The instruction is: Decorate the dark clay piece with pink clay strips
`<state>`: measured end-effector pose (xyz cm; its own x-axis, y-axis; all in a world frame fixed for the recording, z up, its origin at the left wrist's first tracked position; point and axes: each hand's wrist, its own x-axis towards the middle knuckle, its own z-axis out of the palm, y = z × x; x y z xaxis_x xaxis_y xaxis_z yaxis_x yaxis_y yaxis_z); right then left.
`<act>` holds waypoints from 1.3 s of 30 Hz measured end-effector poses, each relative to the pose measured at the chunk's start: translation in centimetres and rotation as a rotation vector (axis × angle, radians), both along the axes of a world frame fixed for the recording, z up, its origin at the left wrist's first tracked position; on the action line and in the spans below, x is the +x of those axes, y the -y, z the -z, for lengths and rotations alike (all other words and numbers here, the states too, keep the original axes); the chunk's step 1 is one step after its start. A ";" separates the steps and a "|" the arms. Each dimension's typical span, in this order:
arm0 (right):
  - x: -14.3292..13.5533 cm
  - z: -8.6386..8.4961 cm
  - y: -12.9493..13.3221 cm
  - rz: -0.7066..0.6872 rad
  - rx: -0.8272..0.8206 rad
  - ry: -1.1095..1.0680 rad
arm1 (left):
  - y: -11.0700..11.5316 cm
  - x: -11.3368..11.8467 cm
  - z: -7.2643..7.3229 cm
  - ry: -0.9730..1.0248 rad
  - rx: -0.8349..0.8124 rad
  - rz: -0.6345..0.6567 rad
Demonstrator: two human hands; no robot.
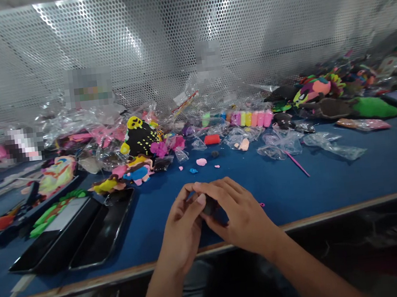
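Note:
Between my two hands, just above the blue table's front edge, is a dark grey lump of modelling clay [210,206]. My left hand [185,221] curls round its left side, with the thumb pressed against it. From the right, my right hand [238,210] bends over the lump, its fingers touching the top and far side. Much of the lump is hidden by the fingers. Beyond the hands lie a pink clay piece [202,162], a small blue piece [194,170], a dark grey bit [215,154] and a red block [212,139].
A phone [102,229] and an open dark case [56,234] lie at left. Several clay figures, including a black one with yellow spots [141,138], stand behind. Coloured clay sticks [251,119], plastic bags [279,142] and a pink tool [297,164] lie right of centre. A perforated metal panel [172,33] closes the back.

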<state>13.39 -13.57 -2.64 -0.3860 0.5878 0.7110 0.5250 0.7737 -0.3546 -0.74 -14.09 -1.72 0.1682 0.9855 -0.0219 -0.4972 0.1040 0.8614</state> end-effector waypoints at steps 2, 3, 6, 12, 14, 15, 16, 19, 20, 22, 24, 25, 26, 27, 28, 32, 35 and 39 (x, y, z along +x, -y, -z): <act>0.0 0.0 0.0 -0.004 -0.006 -0.015 | 0.0 0.0 0.0 -0.007 0.006 0.002; 0.0 0.1 0.0 -0.009 -0.007 -0.023 | 0.0 0.0 0.0 -0.006 0.010 0.006; 0.1 0.0 0.0 -0.017 0.005 -0.021 | 0.0 0.0 0.0 -0.007 0.016 0.011; 0.1 -0.2 0.1 -0.025 0.004 0.017 | 0.0 0.1 -0.1 -0.030 -0.001 -0.013; 0.1 -0.2 0.0 -0.038 -0.003 -0.008 | 0.0 0.0 -0.1 -0.021 0.000 -0.008; 0.1 -0.1 0.0 -0.041 -0.011 -0.027 | 0.0 0.0 -0.1 -0.009 0.002 0.004; 0.2 -0.1 0.0 -0.043 -0.024 -0.048 | 0.1 0.0 -0.1 0.006 0.003 0.021; 0.3 0.1 -0.1 -0.037 -0.069 -0.110 | 0.1 -0.2 -0.1 0.029 0.005 0.068; 0.4 0.1 -0.1 -0.039 -0.082 -0.121 | 0.2 -0.2 -0.1 0.025 0.006 0.070; 0.4 0.1 0.0 -0.048 -0.102 -0.121 | 0.1 -0.3 -0.1 0.010 0.001 0.054; 0.4 0.0 0.0 -0.048 -0.119 -0.091 | 0.1 -0.3 -0.1 0.004 -0.019 0.043; 0.3 0.0 0.0 -0.041 -0.124 -0.070 | 0.1 -0.3 -0.1 0.006 -0.028 0.038; 0.3 0.0 0.0 -0.029 -0.125 -0.050 | 0.1 -0.3 0.0 0.009 -0.033 0.035; 0.2 0.0 -0.1 -0.020 -0.123 -0.034 | 0.1 -0.4 0.0 0.013 -0.035 0.034; 0.2 0.0 -0.1 -0.013 -0.120 -0.025 | 0.0 -0.4 0.0 0.019 -0.032 0.035; 0.3 0.0 -0.3 -0.018 -0.117 -0.044 | 0.0 -0.5 -0.1 0.024 -0.033 0.052; 0.4 -0.1 -0.2 -0.011 -0.101 -0.041 | -0.1 -0.5 -0.2 0.011 -0.059 0.039; 0.3 0.0 -0.2 0.019 -0.051 -0.046 | -0.2 -0.4 -0.3 0.015 -0.073 0.011</act>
